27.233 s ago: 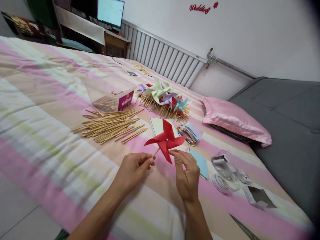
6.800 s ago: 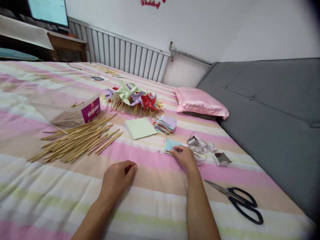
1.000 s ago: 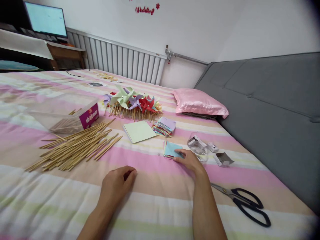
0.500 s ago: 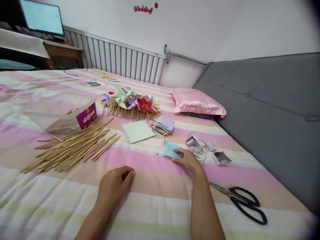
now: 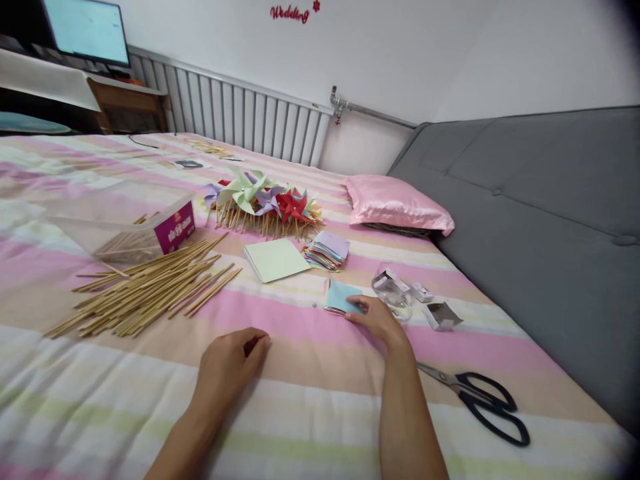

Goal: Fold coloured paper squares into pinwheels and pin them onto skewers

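right hand (image 5: 377, 320) touches stacked square papers (image 5: 339, 296) on rumpled, striped bedding (image 5: 310, 420).

Has slim, bare forearms (image 5: 407, 410), tapering smoothly to narrow wrists (image 5: 398, 343), with an equally bare left hand (image 5: 231, 357) and right hand (image 5: 377, 320).

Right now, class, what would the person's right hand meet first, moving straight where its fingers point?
The right hand would likely first meet the light-blue-topped square paper stack, which it seems to touch; exact depth is unclear.
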The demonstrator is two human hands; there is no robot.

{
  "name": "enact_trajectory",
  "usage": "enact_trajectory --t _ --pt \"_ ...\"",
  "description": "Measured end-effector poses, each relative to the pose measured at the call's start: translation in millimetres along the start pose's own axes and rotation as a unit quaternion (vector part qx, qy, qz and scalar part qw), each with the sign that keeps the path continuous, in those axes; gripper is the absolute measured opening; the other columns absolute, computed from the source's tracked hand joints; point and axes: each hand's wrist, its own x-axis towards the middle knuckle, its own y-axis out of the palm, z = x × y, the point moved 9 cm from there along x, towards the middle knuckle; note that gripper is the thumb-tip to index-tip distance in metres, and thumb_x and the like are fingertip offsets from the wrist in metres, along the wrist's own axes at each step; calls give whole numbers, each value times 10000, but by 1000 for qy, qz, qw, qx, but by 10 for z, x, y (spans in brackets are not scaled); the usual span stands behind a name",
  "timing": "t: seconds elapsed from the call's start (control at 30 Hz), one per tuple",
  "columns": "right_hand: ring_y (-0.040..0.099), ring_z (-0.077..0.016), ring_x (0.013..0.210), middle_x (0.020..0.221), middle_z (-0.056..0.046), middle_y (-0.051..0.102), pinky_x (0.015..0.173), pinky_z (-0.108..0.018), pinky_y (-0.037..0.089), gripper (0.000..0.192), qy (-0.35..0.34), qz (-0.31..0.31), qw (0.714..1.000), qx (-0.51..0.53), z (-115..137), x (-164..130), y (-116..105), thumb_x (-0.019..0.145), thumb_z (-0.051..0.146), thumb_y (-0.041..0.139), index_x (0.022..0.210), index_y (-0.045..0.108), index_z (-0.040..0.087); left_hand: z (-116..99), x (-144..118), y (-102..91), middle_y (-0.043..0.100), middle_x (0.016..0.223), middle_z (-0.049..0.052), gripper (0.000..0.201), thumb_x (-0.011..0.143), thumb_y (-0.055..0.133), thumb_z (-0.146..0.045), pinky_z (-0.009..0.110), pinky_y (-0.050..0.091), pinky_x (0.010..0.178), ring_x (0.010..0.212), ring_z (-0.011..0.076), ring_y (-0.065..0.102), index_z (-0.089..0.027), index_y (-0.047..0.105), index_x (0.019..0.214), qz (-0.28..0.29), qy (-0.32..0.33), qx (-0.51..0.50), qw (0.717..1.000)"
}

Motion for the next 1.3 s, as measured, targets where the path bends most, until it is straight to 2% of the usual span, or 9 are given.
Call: enact_trajectory --t 0.57,0.77,0.97,1.07,1.2,1.3 --pt "632 -269 1015 1109 -96 691 925 -411 451 423 -3 0 1000 26 -13 1 17 650 286 708 1055 687 164 9 -6 -9 739 800 28 300 812 466 -399 299 442 668 766 229 660 -231 712 854 -1 -3 2 1000" --pt "639 -271 1003 1103 -110 692 893 -395 464 388 -4 2 1000 11 66 -28 -4 711 306 639 1062 686 148 -3 8 -2 740 794 32 300 806 473 -393 300 442 656 764 230 662 -224 716 854 2 -1 -2 1000" --pt "629 -255 1005 1074 -65 707 878 -363 448 293 -23 4 999 -35 199 -47 -26 802 288 531 1011 710 188 -8 4 -1 739 792 32 294 810 467 -392 300 436 652 756 228 662 -227 707 847 4 1 0 1000" --pt "642 -241 925 995 -47 725 801 -325 449 271 -15 -12 997 -77 242 -50 -47 832 253 484 963 716 203 4 -7 -2 738 796 30 298 815 464 -398 303 433 654 756 227 658 -228 707 847 5 -3 -1 1000" --pt "633 -243 788 805 -86 718 686 -296 403 238 25 -63 987 -147 240 -33 -85 823 198 484 794 719 184 14 -5 2 737 798 26 307 824 458 -409 304 429 661 758 224 653 -228 704 856 5 -5 0 1000" --pt "620 -238 782 769 -105 698 663 -289 368 255 64 -118 974 -184 237 -33 -146 834 177 459 808 712 197 14 1 5 736 803 22 304 823 462 -413 302 426 667 766 222 652 -228 702 857 5 -7 -2 1000"
